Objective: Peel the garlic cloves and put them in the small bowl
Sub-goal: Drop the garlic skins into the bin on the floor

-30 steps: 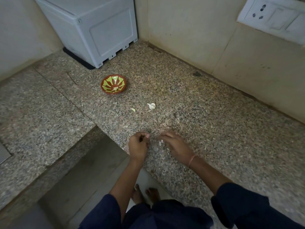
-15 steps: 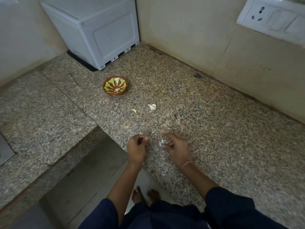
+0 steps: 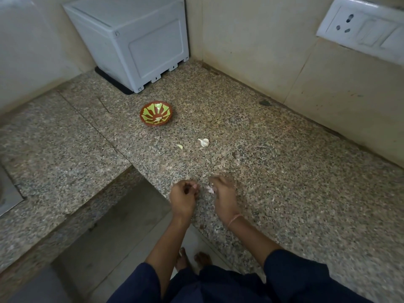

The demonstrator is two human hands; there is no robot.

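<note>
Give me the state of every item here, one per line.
small bowl: upright, pale bits inside.
whole clove: lying on counter, skin on.
small clove: lying loose on counter.
garlic piece: pinched by right hand.
left hand: fingers curled; contents hidden.
wall socket: nothing plugged in.

The right hand (image 3: pixel 225 197) has curled in on the garlic clove (image 3: pixel 210 189); nearer the left hand (image 3: pixel 183 196).

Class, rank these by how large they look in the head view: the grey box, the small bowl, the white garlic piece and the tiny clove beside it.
1. grey box
2. small bowl
3. white garlic piece
4. tiny clove
The box stands farthest away yet looks largest, so nearness does not upset the order.
</note>
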